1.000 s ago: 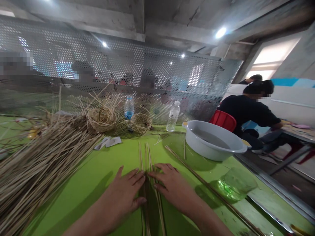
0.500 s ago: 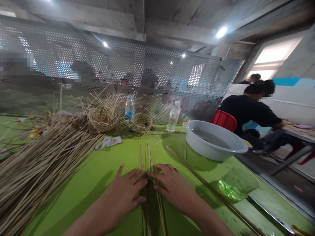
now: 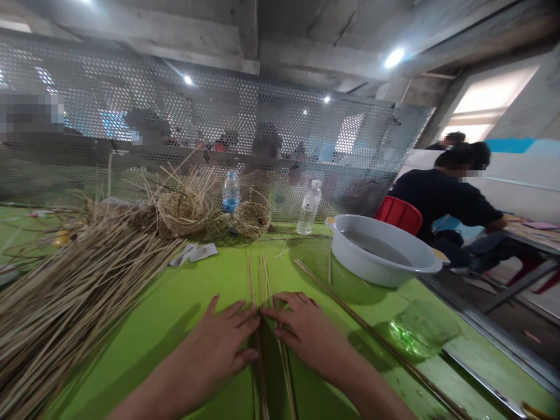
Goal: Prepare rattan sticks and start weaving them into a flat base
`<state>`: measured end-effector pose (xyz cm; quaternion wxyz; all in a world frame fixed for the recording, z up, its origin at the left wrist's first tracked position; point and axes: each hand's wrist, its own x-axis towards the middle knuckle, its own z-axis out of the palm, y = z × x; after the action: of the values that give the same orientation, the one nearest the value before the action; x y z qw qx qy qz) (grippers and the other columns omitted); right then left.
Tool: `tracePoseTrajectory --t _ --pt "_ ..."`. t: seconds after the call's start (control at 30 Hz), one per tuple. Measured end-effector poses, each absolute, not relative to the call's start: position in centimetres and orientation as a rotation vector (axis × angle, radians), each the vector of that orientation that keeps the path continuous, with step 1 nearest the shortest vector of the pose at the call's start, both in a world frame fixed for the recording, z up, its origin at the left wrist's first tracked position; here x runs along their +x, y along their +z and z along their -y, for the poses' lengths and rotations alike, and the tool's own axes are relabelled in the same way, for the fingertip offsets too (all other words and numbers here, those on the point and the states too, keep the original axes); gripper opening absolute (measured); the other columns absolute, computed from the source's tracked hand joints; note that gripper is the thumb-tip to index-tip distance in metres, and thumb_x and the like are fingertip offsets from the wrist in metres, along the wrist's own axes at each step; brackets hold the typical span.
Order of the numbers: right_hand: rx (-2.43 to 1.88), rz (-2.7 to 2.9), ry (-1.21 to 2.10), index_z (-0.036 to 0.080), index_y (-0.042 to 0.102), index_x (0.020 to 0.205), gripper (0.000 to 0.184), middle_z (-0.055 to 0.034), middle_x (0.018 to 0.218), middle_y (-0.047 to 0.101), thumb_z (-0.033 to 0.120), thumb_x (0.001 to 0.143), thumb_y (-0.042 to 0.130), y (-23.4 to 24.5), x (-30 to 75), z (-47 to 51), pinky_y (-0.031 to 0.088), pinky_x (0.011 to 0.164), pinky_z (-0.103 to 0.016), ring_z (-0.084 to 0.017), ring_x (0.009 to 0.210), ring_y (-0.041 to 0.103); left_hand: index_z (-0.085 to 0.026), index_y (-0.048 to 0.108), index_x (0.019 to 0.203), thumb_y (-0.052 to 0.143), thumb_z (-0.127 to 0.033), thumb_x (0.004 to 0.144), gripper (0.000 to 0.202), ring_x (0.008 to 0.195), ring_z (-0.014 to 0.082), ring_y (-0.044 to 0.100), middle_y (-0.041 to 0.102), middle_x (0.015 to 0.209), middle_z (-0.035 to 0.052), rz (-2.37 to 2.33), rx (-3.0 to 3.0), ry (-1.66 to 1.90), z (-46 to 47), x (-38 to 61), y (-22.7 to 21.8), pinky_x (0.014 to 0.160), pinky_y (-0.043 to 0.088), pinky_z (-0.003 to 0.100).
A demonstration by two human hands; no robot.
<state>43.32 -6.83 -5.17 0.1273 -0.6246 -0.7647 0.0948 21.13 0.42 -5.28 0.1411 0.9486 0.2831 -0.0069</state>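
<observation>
Several thin cane strips (image 3: 261,280) lie lengthwise on the green table (image 3: 175,309), pointing away from me. My left hand (image 3: 221,335) rests over the strips on the left side, palm down with the fingers spread. From the other side, my right hand (image 3: 306,326) lies palm down on the right-hand strips, fingers stretched out. The two sets of fingertips almost meet above the middle strips. Parts of the strips under the fingers are hidden. To the right of my right hand, a longer bundle of strips (image 3: 359,321) runs diagonally across the table.
A big heap of cane (image 3: 96,280) covers the left side. Behind it stand a woven basket (image 3: 184,213), a smaller basket (image 3: 252,217) and two bottles (image 3: 309,209). At right are a white basin (image 3: 385,251) with water, a clear green-tinted container (image 3: 422,332) and a seated person (image 3: 441,192).
</observation>
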Motion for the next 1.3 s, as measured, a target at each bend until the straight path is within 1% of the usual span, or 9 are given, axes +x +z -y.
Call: tracePoseTrajectory --t 0.13,0.23,0.4,0.6,0.8,0.87,1.07,1.17,1.3 --pt "-1.829 2.232 0.282 0.04 0.063 0.133 0.042 -0.0042 0.135 0.059 0.026 0.094 0.062 -5.1 43.3 6.8 0.041 0.104 -0.046 -0.028 0.123 0.052 -0.035 0.045 0.148 0.043 -0.057 0.099 0.054 0.148 0.0342 0.033 0.042 0.157 0.0053 -0.852 2.717 -0.056 -0.3 21.2 -4.7 0.118 0.01 0.074" --pt "-1.832 2.225 0.279 0.04 0.063 0.132 0.04 -0.004 0.136 0.059 0.028 0.094 0.061 -5.1 43.3 6.9 0.041 0.105 -0.047 -0.028 0.124 0.051 -0.033 0.046 0.148 0.044 -0.056 0.099 0.054 0.148 0.0332 0.034 0.042 0.157 0.0061 -0.854 2.708 -0.064 -0.1 21.2 -4.3 0.119 0.01 0.072" --pt "-1.835 2.242 0.296 0.038 0.06 0.136 0.043 -0.0055 0.14 0.056 0.029 0.094 0.061 -4.8 43.1 7.0 0.039 0.106 -0.049 -0.029 0.128 0.049 -0.029 0.047 0.148 0.052 -0.054 0.096 0.058 0.148 0.0324 0.033 0.041 0.158 0.0084 -0.85 2.693 -0.062 0.2 21.0 -3.9 0.12 0.01 0.07" --pt "-1.825 2.256 0.312 0.038 0.059 0.138 0.045 -0.0063 0.143 0.054 0.03 0.093 0.061 -4.9 42.9 7.1 0.039 0.107 -0.049 -0.029 0.129 0.048 -0.034 0.049 0.146 0.061 -0.044 0.093 0.056 0.149 0.0336 0.032 0.042 0.158 0.0056 -0.833 2.665 -0.027 0.0 20.9 -4.1 0.119 0.01 0.071" --pt "-1.83 2.258 0.343 0.039 0.054 0.142 0.05 -0.0063 0.148 0.05 0.031 0.093 0.06 -5.2 43.0 7.0 0.036 0.11 -0.049 -0.029 0.134 0.044 -0.04 0.04 0.15 0.059 -0.045 0.094 0.06 0.149 0.0327 0.03 0.039 0.16 0.0022 -0.806 2.693 0.048 -0.3 20.4 -5.4 0.12 0.009 0.07" --pt "-1.826 2.261 0.345 0.039 0.054 0.143 0.051 -0.0063 0.148 0.049 0.031 0.093 0.06 -5.2 43.0 7.0 0.036 0.11 -0.049 -0.029 0.134 0.043 -0.04 0.04 0.151 0.059 -0.046 0.094 0.06 0.149 0.0332 0.031 0.04 0.159 0.0027 -0.808 2.695 0.046 -0.3 20.4 -5.4 0.12 0.009 0.07" --pt "-1.826 2.257 0.346 0.035 0.055 0.142 0.049 -0.0067 0.146 0.052 0.03 0.093 0.059 -5.0 42.8 7.0 0.036 0.109 -0.05 -0.03 0.133 0.044 -0.039 0.046 0.147 0.057 -0.046 0.095 0.054 0.149 0.0333 0.031 0.04 0.159 0.0024 -0.831 2.696 -0.002 -0.1 20.6 -4.7 0.12 0.011 0.071" --pt "-1.829 2.257 0.349 0.034 0.055 0.141 0.048 -0.0066 0.145 0.053 0.031 0.094 0.059 -5.0 42.8 7.0 0.036 0.11 -0.049 -0.029 0.132 0.045 -0.036 0.046 0.147 0.057 -0.046 0.095 0.055 0.149 0.0339 0.031 0.04 0.159 0.0031 -0.829 2.691 -0.001 -0.2 20.6 -4.8 0.12 0.011 0.071" --pt "-1.846 2.245 0.33 0.032 0.059 0.138 0.044 -0.0061 0.144 0.054 0.031 0.095 0.058 -5.0 42.9 6.9 0.037 0.109 -0.047 -0.028 0.131 0.046 -0.038 0.044 0.148 0.058 -0.044 0.095 0.056 0.149 0.0327 0.029 0.039 0.16 0.0011 -0.817 2.693 0.025 -0.4 20.4 -5.3 0.12 0.009 0.07"
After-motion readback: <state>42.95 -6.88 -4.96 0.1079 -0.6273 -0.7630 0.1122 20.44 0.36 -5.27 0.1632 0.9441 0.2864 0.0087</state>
